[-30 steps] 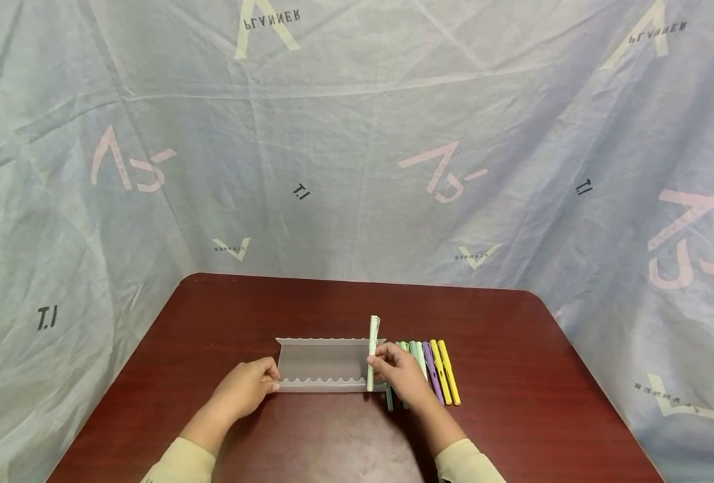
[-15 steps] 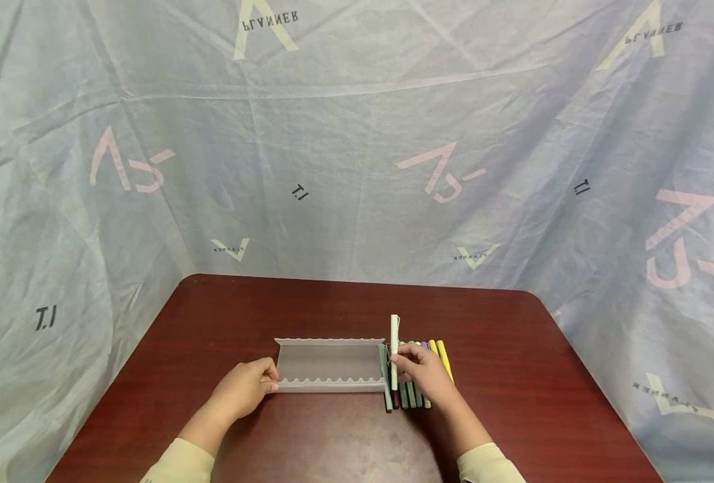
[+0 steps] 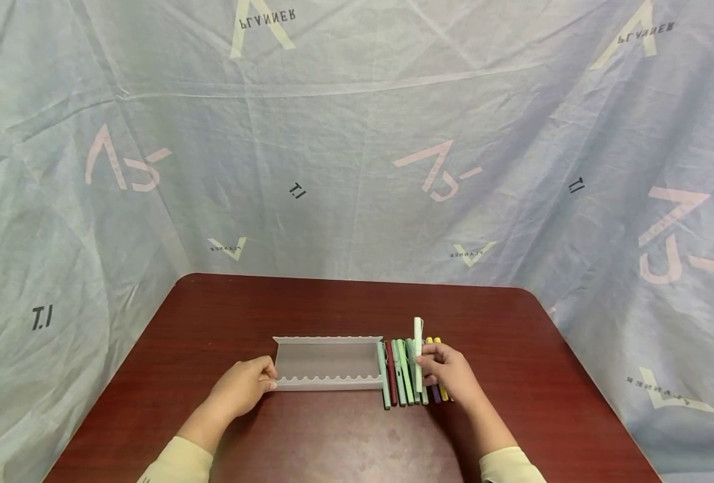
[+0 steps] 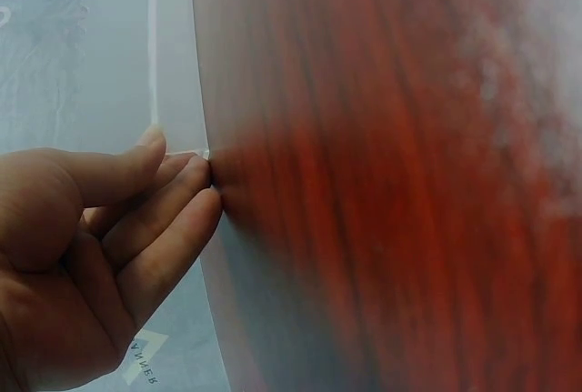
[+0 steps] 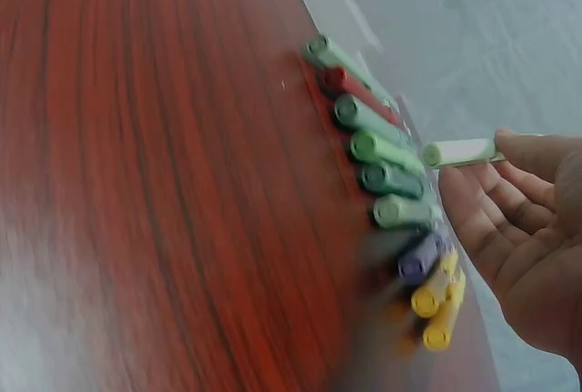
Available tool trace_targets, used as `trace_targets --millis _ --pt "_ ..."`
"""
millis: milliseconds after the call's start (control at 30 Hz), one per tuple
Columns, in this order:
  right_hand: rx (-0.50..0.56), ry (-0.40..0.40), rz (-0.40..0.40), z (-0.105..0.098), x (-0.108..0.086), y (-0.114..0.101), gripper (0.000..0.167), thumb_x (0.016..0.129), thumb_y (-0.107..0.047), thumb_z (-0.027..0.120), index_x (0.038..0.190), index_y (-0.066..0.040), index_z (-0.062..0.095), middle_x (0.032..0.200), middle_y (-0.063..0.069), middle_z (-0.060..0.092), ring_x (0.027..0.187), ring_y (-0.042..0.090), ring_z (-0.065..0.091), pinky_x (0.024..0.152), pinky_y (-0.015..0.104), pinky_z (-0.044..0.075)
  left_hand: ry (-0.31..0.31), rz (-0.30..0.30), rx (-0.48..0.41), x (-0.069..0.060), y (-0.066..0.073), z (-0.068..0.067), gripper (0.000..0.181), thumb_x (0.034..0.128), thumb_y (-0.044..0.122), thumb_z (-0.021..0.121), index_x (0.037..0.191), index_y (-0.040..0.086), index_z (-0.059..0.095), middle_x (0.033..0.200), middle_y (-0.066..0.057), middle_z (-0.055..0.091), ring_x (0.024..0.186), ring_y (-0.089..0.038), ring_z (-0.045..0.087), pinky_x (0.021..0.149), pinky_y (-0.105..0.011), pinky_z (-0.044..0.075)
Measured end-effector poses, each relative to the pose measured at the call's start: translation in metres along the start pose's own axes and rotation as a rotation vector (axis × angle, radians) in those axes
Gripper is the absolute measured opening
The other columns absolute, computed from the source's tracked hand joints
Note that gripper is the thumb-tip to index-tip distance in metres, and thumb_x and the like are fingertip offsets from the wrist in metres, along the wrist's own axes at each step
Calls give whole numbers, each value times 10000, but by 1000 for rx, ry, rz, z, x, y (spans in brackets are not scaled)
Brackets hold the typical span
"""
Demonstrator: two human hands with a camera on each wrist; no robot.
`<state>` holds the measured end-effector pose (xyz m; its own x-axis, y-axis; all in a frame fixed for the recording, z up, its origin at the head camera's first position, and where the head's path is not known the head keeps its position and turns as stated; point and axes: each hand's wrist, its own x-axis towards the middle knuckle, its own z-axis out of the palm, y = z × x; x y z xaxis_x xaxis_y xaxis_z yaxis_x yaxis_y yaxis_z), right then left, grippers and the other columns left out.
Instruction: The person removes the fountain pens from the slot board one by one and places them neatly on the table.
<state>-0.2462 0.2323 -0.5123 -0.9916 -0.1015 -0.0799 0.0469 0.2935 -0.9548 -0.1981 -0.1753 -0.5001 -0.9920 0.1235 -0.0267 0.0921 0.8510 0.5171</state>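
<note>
My left hand (image 3: 243,386) pinches the near left corner of a translucent pen tray (image 3: 333,385) with scalloped edges; the left wrist view shows thumb and fingertips on that corner. My right hand (image 3: 455,377) holds a pale whitish-green pen (image 3: 418,342) between thumb and fingers, raised above a row of pens. Close to the tray's right end the row begins with a grey-green pen (image 3: 384,376), then a dark red pen (image 3: 391,376). Several green pens follow, and a purple pen (image 5: 420,261) and two yellow pens (image 5: 436,294) lie at the far end, partly behind my hand in the head view.
All of this lies on a dark red wood-grain table (image 3: 309,302). A grey printed cloth (image 3: 333,168) hangs around its back and sides.
My right hand has moved to the right with the pale pen, from the tray's right end to above the middle of the pen row. The left hand has stayed at the tray's corner.
</note>
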Motion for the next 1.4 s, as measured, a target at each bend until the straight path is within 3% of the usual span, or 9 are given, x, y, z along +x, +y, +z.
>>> trace_targets --millis 500,767,900,1100,1400 --pt "-86 54 56 -41 -6 13 336 946 -157 657 1193 57 577 1043 209 653 749 249 641 671 393 584 13 3 6 1 -1 1 153 854 173 749 849 227 606 861 88 703 746 -77 592 718 -360 486" --pt "-199 84 105 -58 -6 21 274 943 -123 637 1139 63 596 955 164 653 748 218 625 649 376 583 7 -4 -2 1 -2 1 150 854 180 748 852 234 608 876 85 709 778 -79 613 733 -369 491" --pt "-301 92 143 -61 -6 27 243 940 -128 637 1109 45 624 909 129 637 728 199 604 621 369 576 7 -1 -2 1 -2 1 153 854 181 748 848 236 605 875 84 710 774 -76 610 730 -367 489" --pt "-419 95 127 -60 -2 34 256 926 -173 664 1084 28 644 894 112 668 691 178 616 570 353 555 8 3 0 1 -1 2 152 853 180 749 845 234 607 889 79 718 788 -80 625 737 -373 496" --pt "-450 105 128 -59 2 44 261 949 -253 652 1085 -33 622 891 85 636 683 185 582 559 335 527 -7 -8 1 1 -1 1 143 862 172 743 862 226 611 912 75 720 793 -87 622 739 -368 494"
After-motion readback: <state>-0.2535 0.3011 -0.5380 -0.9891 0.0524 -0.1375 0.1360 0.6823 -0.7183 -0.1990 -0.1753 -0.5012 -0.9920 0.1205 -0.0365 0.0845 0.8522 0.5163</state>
